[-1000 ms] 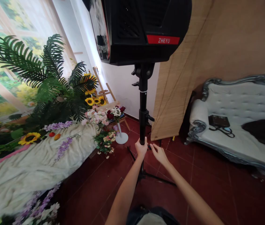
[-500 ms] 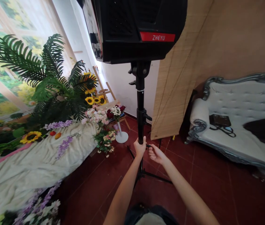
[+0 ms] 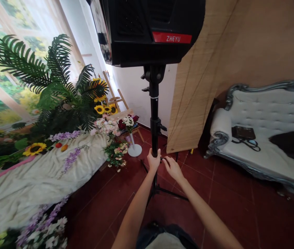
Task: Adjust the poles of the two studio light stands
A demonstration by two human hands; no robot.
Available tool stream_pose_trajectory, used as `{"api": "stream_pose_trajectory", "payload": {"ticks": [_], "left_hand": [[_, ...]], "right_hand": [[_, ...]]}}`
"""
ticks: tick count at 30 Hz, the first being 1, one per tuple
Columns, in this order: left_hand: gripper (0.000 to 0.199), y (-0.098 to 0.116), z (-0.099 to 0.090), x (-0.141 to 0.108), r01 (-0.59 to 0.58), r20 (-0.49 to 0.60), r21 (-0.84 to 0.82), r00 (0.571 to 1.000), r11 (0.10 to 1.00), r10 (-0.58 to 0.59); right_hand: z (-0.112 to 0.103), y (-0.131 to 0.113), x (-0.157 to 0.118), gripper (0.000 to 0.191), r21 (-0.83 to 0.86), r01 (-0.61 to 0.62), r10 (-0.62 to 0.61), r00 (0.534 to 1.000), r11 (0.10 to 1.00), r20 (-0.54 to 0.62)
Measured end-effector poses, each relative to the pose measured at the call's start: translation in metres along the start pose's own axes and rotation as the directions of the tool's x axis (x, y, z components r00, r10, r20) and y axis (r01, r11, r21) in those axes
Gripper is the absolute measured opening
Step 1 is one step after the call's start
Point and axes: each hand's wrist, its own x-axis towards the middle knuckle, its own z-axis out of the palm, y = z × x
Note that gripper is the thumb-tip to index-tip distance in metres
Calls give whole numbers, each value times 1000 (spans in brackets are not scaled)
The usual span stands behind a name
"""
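A large black studio light (image 3: 147, 52) with a red ZHEYU label sits on top of a black stand pole (image 3: 154, 135). My left hand (image 3: 153, 160) is wrapped round the lower part of the pole. Just right of it, my right hand (image 3: 172, 167) has its fingers bent at a small dark knob on the pole's side, mostly hidden by the fingertips. Below my hands the stand's black legs (image 3: 174, 194) spread over the floor.
A cloth-covered surface (image 3: 84, 166) with flowers and fruit lies at left, beneath palm fronds (image 3: 24, 65). Behind the stand are an easel (image 3: 123, 100) and a bamboo blind (image 3: 188, 103). A white sofa (image 3: 266, 138) stands at right.
The light and pole appear slightly further left and up in view. My right hand has turned from a curled, palm-up pose to one with its back showing. My left hand keeps its hold.
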Motion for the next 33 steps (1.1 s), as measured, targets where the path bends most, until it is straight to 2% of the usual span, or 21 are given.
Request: {"api": "stream_pose_trajectory", "payload": {"ticks": [4, 8, 14, 26, 31, 33], "left_hand": [[37, -4, 1, 0, 16, 1, -3, 1000, 1000, -16], [36, -9, 0, -1, 27, 11, 20, 1000, 999, -28], [31, -14, 0, -3, -10, -14, 73, 1000, 997, 11], [32, -4, 0, -10, 6, -18, 72, 1000, 997, -5], [36, 3, -7, -22, 29, 68, -25, 997, 999, -27], [40, 3, -13, -29, 21, 61, -71, 998, 997, -17]], "right_hand": [[7, 8, 5, 36, 22, 64, -64, 997, 998, -36], [14, 7, 6, 40, 105, 6, 7, 993, 994, -118], [17, 2, 5, 46, 183, -61, 93, 981, 981, -173], [18, 1, 1, 45, 283, -125, 173, 973, 951, -153], [12, -3, -1, 48, 279, -163, 199, 974, 946, -104], [9, -4, -2, 49, 275, -166, 197, 976, 947, -91]]}}
